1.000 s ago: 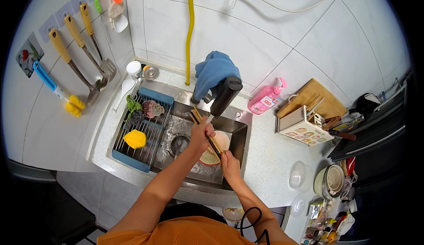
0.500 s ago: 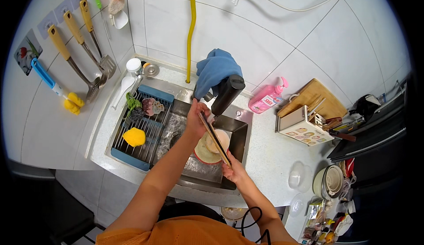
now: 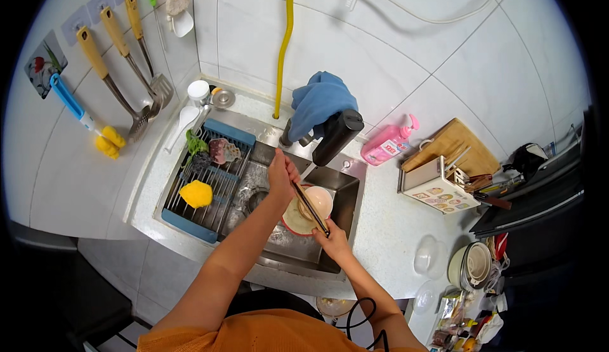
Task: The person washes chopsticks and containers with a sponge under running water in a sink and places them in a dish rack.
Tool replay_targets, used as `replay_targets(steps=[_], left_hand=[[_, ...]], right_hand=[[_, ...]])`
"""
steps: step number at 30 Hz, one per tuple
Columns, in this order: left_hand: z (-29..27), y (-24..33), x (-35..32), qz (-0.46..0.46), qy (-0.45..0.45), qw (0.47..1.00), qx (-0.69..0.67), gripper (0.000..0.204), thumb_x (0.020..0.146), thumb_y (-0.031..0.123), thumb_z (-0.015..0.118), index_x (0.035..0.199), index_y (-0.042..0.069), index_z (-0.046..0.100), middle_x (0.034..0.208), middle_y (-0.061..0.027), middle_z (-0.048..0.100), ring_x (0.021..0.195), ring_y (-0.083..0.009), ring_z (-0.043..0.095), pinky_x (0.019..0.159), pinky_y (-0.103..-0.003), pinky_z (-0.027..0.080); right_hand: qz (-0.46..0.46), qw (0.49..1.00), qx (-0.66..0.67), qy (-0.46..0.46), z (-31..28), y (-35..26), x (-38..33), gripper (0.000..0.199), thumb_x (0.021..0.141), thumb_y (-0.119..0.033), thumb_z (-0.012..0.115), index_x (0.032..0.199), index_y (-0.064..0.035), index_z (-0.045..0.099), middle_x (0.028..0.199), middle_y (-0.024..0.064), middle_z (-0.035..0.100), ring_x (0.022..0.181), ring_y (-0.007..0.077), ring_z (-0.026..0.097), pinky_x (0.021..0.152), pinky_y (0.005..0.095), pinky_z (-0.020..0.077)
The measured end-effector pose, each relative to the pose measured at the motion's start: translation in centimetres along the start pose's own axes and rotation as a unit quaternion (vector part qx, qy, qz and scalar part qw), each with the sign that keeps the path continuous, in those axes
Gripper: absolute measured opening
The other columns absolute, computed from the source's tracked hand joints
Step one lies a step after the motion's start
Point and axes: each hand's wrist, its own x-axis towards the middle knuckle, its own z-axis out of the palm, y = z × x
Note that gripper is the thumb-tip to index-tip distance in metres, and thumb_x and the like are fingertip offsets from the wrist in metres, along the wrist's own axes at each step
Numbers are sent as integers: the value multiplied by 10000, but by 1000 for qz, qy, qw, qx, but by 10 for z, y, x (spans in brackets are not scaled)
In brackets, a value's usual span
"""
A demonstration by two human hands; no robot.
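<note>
A bundle of light-wood and dark chopsticks (image 3: 309, 208) slants across the sink (image 3: 279, 250), beneath the black faucet head (image 3: 338, 137). Around its upper end my left hand (image 3: 281, 173) is closed. My right hand (image 3: 333, 240) grips the lower end between thumb and fingers. Thin water runs from the faucet next to my left hand. Below the chopsticks, a pale bowl (image 3: 320, 198) rests on a red-rimmed dish (image 3: 294, 224) in the basin. The exact number of chopsticks is hard to make out.
A blue-ended drying rack (image 3: 190, 224) holding a yellow sponge (image 3: 196, 194) spans the basin's left side. A blue cloth (image 3: 322, 103) drapes over the faucet. Right of the sink stand a pink soap bottle (image 3: 388, 144), a utensil holder (image 3: 438, 187) and a wooden board (image 3: 458, 141).
My left hand has turned and wrapped more fully round the chopsticks' upper end, covering more of it. My right hand still holds the lower end. The whole view has shifted slightly.
</note>
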Motion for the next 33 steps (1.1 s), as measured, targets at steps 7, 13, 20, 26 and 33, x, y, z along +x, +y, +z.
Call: replay_targets(steps=[7,13,20,26,33], left_hand=[[-46,-44,-27,-20,-135,966,221,118,846,156,509,884,52,467,774,-62,534,678,-149,547,607,-294,467],[-66,-48,-58,-130,-59,970,194,125,863,150,468,932,50,439,814,-75,548,733,-170,581,651,-302,492],[-98,25,-63,-103,-35,963,249,109,838,142,505,865,59,440,649,-39,521,547,-125,520,496,-264,459],[-155,95,-82,-78,45,976,200,131,806,161,570,863,61,507,715,-37,556,571,-123,534,500,-255,462],[-191,163,-107,-46,104,978,174,222,789,47,558,1000,52,486,791,-60,543,657,-180,556,582,-321,515]], right_hand=[[236,816,489,-197,7,-23,-2,223,855,-287,513,758,-106,426,508,-35,336,377,49,250,334,203,192],[242,885,297,-264,3,-12,4,346,835,-390,511,980,-76,504,704,12,537,581,102,522,504,219,447],[209,924,213,-240,8,31,15,399,845,-325,511,1143,-64,465,1013,33,536,857,116,546,685,260,465],[49,980,135,-140,62,9,63,273,815,-240,544,1002,-41,547,820,65,595,720,139,569,602,262,451],[-228,970,7,-85,149,-77,116,172,753,-133,549,913,-79,579,862,102,585,798,267,567,682,336,456]])
